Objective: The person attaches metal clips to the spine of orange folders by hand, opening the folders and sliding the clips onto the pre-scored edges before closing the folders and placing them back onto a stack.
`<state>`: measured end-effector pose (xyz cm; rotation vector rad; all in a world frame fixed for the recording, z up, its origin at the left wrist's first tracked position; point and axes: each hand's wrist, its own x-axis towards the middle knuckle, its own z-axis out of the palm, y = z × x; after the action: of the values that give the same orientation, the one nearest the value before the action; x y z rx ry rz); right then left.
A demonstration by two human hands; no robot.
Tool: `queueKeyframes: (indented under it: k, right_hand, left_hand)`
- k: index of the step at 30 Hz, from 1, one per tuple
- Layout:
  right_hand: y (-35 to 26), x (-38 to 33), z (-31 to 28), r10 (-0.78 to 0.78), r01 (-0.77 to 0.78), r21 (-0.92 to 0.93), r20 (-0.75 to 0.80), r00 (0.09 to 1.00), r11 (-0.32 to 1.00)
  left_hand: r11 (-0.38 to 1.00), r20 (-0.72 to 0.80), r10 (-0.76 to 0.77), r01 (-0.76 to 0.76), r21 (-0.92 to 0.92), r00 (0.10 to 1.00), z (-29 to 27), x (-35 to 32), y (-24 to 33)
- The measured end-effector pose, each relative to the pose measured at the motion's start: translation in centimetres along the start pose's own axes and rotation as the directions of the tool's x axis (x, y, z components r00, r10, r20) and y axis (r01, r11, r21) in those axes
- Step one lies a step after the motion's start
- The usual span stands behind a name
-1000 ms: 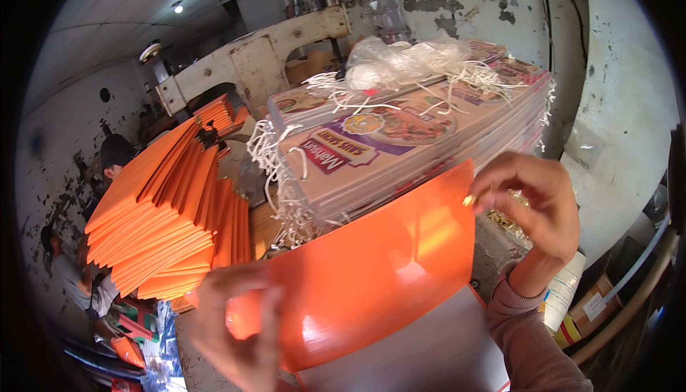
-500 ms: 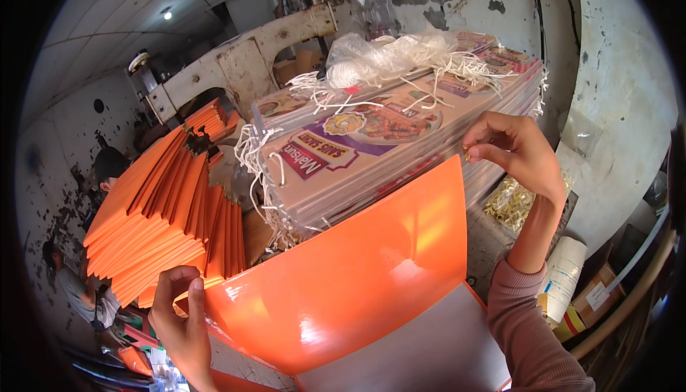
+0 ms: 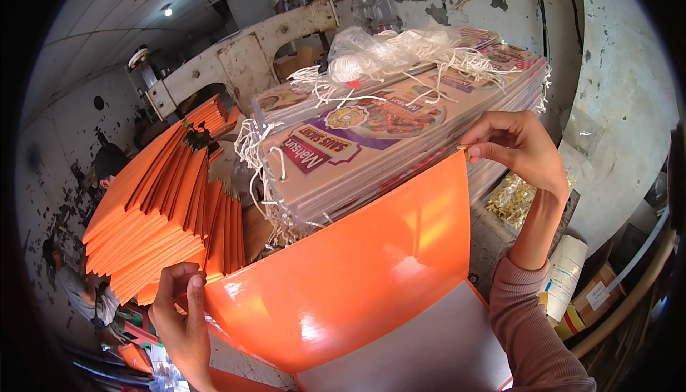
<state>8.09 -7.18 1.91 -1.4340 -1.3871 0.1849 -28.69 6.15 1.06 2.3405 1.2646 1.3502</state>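
In front of me stands an open glossy orange folder cover with a pale grey inner side. Its upper left corner meets the curled fingers and thumb of my left hand, closed on it. At the upper right corner, my right hand pinches a small gold-coloured metal piece, mostly hidden by the fingertips. That piece touches the cover's corner. Below my right wrist lies a heap of similar small gold pieces.
Behind the cover rises a stack of printed cardboard sheets with white cords, topped by a clear plastic bag. Many folded orange covers fan out at left, near a worn metal machine frame. White rolls stand at right. Another person sits far left.
The small gold piece in my right hand has come onto the cover's upper right corner; before, it was just beside it. My left hand has stayed nearly still.
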Motion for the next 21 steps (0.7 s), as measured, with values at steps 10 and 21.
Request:
queueKeyframes:
  k: [10,21]
  right_hand:
    - [0.10,0.20,-0.04,-0.015,0.013,0.026,0.085,0.996,1.000]
    - [0.73,0.52,-0.69,-0.050,0.037,0.086,0.156,0.987,0.996]
  left_hand:
    - [1.000,0.026,-0.014,0.014,0.001,1.000,-0.12,0.05,0.08]
    - [0.992,0.077,-0.117,0.113,0.055,0.990,-0.05,0.01,0.74]
